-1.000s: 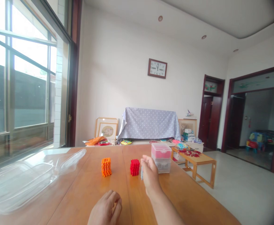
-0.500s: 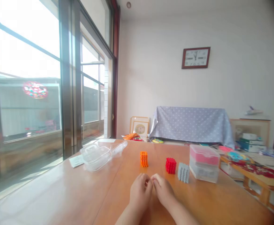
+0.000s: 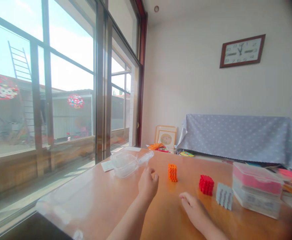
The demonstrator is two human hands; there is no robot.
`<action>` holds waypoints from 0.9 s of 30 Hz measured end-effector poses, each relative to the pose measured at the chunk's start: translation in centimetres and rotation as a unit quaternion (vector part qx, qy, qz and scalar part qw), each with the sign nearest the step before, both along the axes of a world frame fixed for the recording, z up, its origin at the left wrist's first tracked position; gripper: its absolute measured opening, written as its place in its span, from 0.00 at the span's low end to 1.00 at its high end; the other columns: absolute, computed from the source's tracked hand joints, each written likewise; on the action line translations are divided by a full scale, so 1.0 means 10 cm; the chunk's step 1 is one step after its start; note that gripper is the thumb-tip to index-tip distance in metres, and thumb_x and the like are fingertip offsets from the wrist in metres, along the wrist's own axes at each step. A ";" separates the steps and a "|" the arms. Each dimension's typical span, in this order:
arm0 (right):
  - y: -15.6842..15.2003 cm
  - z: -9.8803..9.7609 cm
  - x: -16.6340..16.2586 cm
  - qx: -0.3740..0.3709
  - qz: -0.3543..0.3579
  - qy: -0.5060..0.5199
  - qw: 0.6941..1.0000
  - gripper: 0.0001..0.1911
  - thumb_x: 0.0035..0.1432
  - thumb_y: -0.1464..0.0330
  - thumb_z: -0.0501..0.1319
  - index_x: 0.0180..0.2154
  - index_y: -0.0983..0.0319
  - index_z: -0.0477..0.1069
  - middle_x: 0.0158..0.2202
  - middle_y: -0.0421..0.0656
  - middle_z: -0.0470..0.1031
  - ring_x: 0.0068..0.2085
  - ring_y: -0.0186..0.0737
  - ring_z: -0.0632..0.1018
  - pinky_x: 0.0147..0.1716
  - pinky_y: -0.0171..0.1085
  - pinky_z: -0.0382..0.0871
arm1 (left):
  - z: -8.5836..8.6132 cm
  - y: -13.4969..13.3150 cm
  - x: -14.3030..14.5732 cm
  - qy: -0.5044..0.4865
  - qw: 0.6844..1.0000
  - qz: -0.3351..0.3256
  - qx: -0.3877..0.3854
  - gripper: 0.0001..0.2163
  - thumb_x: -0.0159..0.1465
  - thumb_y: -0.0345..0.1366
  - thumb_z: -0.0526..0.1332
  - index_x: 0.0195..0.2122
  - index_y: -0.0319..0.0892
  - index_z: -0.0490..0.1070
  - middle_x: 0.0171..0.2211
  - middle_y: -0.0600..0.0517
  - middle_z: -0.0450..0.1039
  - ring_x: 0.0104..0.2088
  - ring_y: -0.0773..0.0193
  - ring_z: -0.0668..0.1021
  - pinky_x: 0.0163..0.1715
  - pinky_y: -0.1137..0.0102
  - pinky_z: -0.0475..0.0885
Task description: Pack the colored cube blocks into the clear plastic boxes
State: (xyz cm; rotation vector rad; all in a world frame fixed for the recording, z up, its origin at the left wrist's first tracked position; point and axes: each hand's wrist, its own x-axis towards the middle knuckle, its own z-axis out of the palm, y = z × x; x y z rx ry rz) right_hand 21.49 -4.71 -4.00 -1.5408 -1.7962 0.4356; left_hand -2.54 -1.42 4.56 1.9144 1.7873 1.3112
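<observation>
My left hand [image 3: 148,182] is raised over the table, just right of and nearer than a clear plastic container [image 3: 123,166]. Its fingers are half curled, the thumb stands a little apart from the index finger, and nothing shows between them. My right hand [image 3: 192,206] is low over the table with its fingers curled together; whatever it may hold is hidden. Beyond the hands stands an orange block of stacked small pieces [image 3: 172,172]. To the right are a similar red block [image 3: 206,185] and a light grey block [image 3: 224,196].
A lidded clear box [image 3: 257,186] with pink contents in its upper part stands at the right of the wooden table [image 3: 126,206]. A pale card [image 3: 107,166] lies beside the container. Glass windows run along the left; a cloth-covered piece of furniture [image 3: 238,136] stands behind.
My hands, together before, have come apart. The left one has moved left and forward towards the clear container, while the right stays near the front. The view has turned left.
</observation>
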 end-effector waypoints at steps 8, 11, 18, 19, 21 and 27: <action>-0.08 0.16 -0.11 0.000 -0.025 0.031 0.999 0.15 0.57 0.57 0.54 0.32 0.55 0.77 0.28 0.41 0.79 0.33 0.45 0.79 0.35 0.37 0.68 | 0.09 0.32 -0.88 0.121 0.982 0.141 -0.014 0.15 0.67 0.37 0.52 0.53 0.44 0.66 0.57 0.45 0.68 0.45 0.56 0.76 0.40 0.64 0.66; -0.05 0.13 -0.11 -0.001 -0.019 0.023 1.000 0.15 0.58 0.57 0.54 0.32 0.55 0.77 0.28 0.41 0.79 0.32 0.44 0.78 0.33 0.36 0.67 | 0.14 0.42 -1.10 0.186 0.967 0.171 -0.018 0.16 0.66 0.36 0.52 0.54 0.44 0.67 0.55 0.43 0.70 0.48 0.51 0.74 0.42 0.61 0.65; 0.00 0.06 -0.08 -0.005 -0.011 0.014 1.000 0.15 0.59 0.58 0.53 0.32 0.56 0.76 0.28 0.40 0.79 0.32 0.42 0.77 0.33 0.35 0.66 | 0.14 0.57 -1.27 0.267 0.949 0.167 -0.031 0.13 0.63 0.34 0.53 0.46 0.44 0.73 0.47 0.42 0.75 0.53 0.44 0.67 0.51 0.50 0.56; -0.01 0.07 -0.09 -0.003 -0.012 0.016 1.000 0.15 0.59 0.58 0.53 0.32 0.56 0.76 0.27 0.40 0.78 0.31 0.42 0.77 0.33 0.34 0.66 | 0.12 0.59 -1.27 0.268 0.948 0.168 -0.035 0.13 0.63 0.33 0.53 0.45 0.44 0.73 0.46 0.42 0.75 0.53 0.44 0.68 0.51 0.50 0.55; -0.02 0.09 -0.10 -0.001 -0.016 0.019 1.000 0.15 0.58 0.58 0.54 0.30 0.56 0.76 0.26 0.40 0.78 0.30 0.42 0.76 0.32 0.34 0.65 | 0.08 0.64 -1.28 0.271 0.946 0.173 -0.042 0.13 0.62 0.31 0.52 0.44 0.44 0.73 0.47 0.42 0.75 0.53 0.45 0.68 0.52 0.49 0.53; -0.03 0.12 -0.12 0.001 -0.024 0.022 0.999 0.14 0.57 0.58 0.55 0.29 0.56 0.76 0.24 0.40 0.76 0.29 0.41 0.75 0.32 0.34 0.65 | -0.01 0.74 -1.34 0.268 0.947 0.174 -0.043 0.13 0.62 0.28 0.51 0.40 0.44 0.74 0.45 0.43 0.75 0.51 0.47 0.68 0.53 0.49 0.51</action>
